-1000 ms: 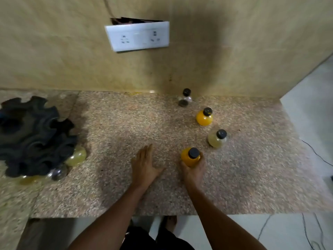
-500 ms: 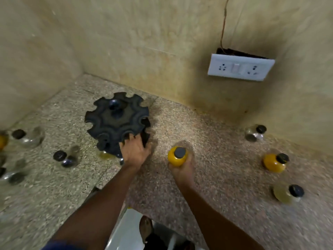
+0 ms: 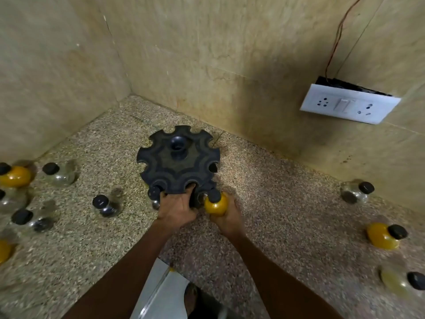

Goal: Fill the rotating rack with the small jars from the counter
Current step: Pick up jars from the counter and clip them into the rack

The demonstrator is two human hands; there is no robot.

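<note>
The black rotating rack [image 3: 178,161] stands in the counter's corner, its notched top disc facing me. My left hand [image 3: 177,209] grips the rack's near edge, fingers hooked into a notch. My right hand [image 3: 226,215] holds a yellow jar [image 3: 215,204] with a black lid, its neck pressed into the notch at the rack's near right. A dark-lidded jar [image 3: 153,193] hangs in the slot left of my left hand. More small jars stand on the counter: a clear one [image 3: 107,204] to the left, a yellow one [image 3: 383,234] to the right.
Several jars cluster at the far left, among them a yellow [image 3: 13,176] and a clear one [image 3: 58,174]. At right stand a clear jar [image 3: 355,193] and a pale jar [image 3: 402,283]. A white socket plate [image 3: 349,107] hangs on the wall. The counter's inner edge [image 3: 170,269] is below.
My right hand has carried the yellow jar left and forward to the rack's edge. My left hand has closed on the rack's rim. The view has swung toward the corner.
</note>
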